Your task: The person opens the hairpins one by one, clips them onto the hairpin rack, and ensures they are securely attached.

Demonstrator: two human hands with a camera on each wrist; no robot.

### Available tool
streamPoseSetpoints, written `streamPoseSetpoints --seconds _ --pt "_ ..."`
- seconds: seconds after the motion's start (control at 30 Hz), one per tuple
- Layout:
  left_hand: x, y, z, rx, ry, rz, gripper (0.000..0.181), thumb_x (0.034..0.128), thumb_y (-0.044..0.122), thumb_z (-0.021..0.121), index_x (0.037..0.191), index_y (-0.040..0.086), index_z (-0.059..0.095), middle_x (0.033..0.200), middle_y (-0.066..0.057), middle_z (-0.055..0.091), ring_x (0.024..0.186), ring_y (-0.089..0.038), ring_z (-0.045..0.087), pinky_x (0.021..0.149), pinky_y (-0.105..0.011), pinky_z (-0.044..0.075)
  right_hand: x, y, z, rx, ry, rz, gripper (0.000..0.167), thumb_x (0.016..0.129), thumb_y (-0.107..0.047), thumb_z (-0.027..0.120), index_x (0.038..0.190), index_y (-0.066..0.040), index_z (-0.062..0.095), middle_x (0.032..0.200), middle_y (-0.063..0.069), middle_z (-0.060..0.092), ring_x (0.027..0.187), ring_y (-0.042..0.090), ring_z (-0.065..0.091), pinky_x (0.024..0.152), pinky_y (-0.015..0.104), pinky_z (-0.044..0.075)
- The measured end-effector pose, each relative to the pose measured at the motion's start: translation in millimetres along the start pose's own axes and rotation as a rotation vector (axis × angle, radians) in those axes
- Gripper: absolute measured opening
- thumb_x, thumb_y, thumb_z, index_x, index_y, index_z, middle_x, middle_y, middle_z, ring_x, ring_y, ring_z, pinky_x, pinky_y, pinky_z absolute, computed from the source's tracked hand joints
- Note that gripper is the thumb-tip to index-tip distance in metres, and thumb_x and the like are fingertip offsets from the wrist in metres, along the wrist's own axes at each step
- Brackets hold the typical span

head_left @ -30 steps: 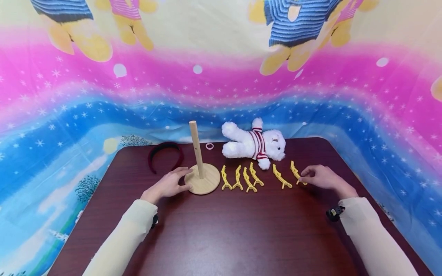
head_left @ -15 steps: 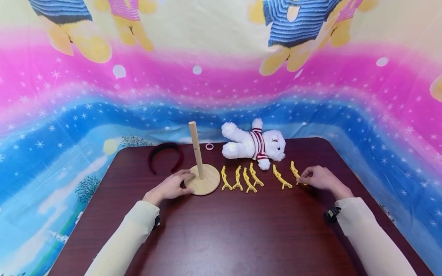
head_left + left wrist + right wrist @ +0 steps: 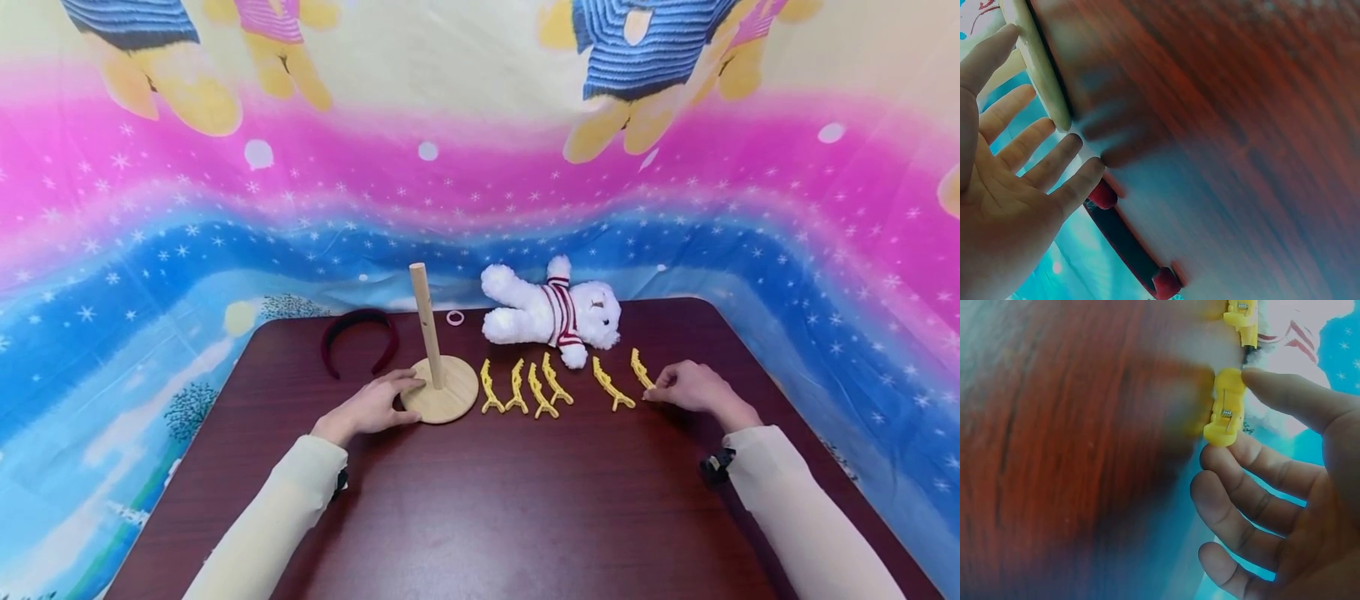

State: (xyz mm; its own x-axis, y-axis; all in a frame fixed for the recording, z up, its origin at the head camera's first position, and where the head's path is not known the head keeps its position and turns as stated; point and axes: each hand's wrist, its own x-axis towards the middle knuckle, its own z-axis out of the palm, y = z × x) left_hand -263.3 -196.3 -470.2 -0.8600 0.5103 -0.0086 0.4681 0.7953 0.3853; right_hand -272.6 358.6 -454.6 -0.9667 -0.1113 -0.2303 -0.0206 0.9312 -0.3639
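Note:
My left hand rests at the left side of a round wooden base with an upright peg. In the left wrist view its fingers are fairly straight, and the thumb touches the base's rim. My right hand pinches the handle end of the rightmost yellow hair clip on the table. Seen from the right wrist, that hair clip, with a small spring, sits between the thumb and fingertips. Several similar yellow hair clips lie in a row between the hands.
A white plush bear in a striped sweater lies behind the clips. A dark red headband and a small pale pink ring lie at the back left. The dark table meets a printed cloth backdrop.
My right hand has shifted slightly left and its thumb and fingers have closed in on the rightmost hair clip. My left hand has slid slightly further onto the wooden base.

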Motion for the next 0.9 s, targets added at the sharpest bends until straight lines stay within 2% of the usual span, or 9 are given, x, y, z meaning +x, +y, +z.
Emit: streamPoseSetpoints --seconds 0.13,0.27,0.57,0.9 --pt "-0.7 1.2 -0.5 -0.002 -0.005 -0.002 0.060 0.0891 0.035 0.074 0.141 0.009 0.058 0.152 -0.021 0.045 0.139 -0.041 0.046 0.110 -0.056 0.040 0.2 0.8 -1.3 -0.011 0.004 0.014 0.038 0.086 -0.053 0.072 0.093 -0.016 0.071 0.080 0.001 0.062 0.072 0.018 0.052 0.059 0.031 0.040" --pt "-0.6 1.9 -0.1 -0.004 -0.006 0.003 0.060 0.0891 0.034 0.074 0.141 0.008 0.058 0.153 -0.021 0.044 0.139 -0.040 0.046 0.111 -0.055 0.040 -0.2 -0.6 -1.2 -0.009 -0.010 0.052 0.047 0.083 -0.060 0.072 0.093 -0.014 0.068 0.079 0.002 0.060 0.072 0.019 0.052 0.058 0.031 0.039" --pt "0.6 2.4 0.8 -0.005 -0.027 0.000 0.062 0.0889 0.037 0.074 0.142 0.009 0.057 0.159 -0.019 0.038 0.142 -0.041 0.042 0.112 -0.055 0.038 1.8 -0.5 2.9 -0.034 -0.017 0.100 0.053 0.078 -0.067 0.072 0.082 -0.014 0.063 0.071 0.000 0.056 0.067 0.019 0.051 0.056 0.032 0.037" --pt "0.0 1.8 1.8 -0.006 -0.029 0.004 0.065 0.0883 0.038 0.074 0.144 0.010 0.055 0.159 -0.019 0.037 0.142 -0.040 0.042 0.112 -0.054 0.039 1.3 2.5 0.9 -0.006 -0.015 0.061 0.038 0.083 -0.048 0.075 0.075 -0.013 0.064 0.068 0.000 0.055 0.064 0.018 0.050 0.055 0.031 0.039"
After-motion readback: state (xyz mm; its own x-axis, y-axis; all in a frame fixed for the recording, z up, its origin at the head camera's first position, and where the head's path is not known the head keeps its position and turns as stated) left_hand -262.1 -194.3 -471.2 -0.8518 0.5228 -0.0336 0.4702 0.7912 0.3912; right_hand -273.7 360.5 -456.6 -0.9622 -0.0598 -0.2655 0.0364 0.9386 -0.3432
